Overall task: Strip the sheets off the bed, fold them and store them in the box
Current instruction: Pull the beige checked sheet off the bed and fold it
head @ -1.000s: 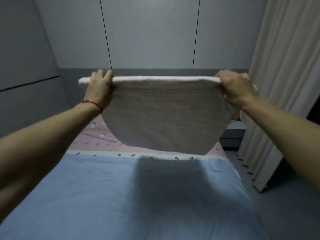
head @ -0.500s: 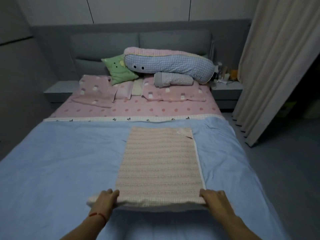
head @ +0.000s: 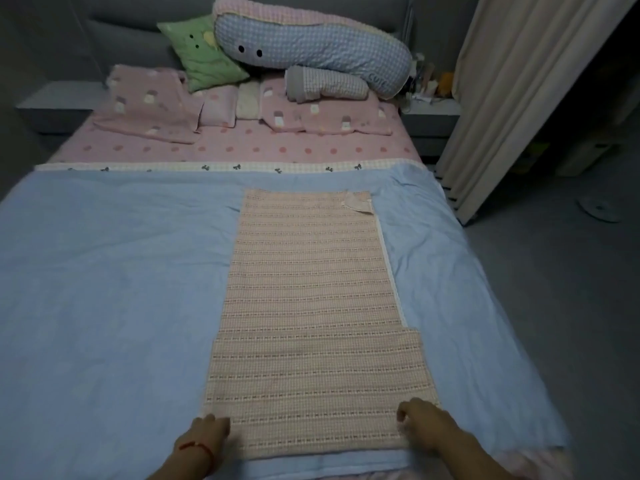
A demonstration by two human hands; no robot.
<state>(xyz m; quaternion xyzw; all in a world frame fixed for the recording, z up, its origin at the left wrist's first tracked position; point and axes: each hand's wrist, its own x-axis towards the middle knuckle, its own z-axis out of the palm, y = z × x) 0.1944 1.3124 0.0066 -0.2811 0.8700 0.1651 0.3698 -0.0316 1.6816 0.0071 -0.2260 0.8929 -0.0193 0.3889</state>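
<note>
Fingers of the left hand [head: 207,433] curl at the near left corner of the folded pink blanket [head: 311,323]; fingers of the right hand [head: 424,426] curl at the near right corner. Whether either hand pinches cloth or merely presses it: cannot tell.

Change: one second ago the blanket hung in the air between both hands; half a second ago it lay flat with the hands at its near edge. Now a near portion is doubled over, giving a wider stepped band nearest the person. Judgement: folding is underway, and further folds are likely needed.

Location: blanket lies on the blue sheet [head: 104,289], which still covers the bed. No box in view.

Writing: dark letters on the long checked bolster [head: 311,46], too blurred to read. Small tag at the blanket's far right corner, illegible.
</note>
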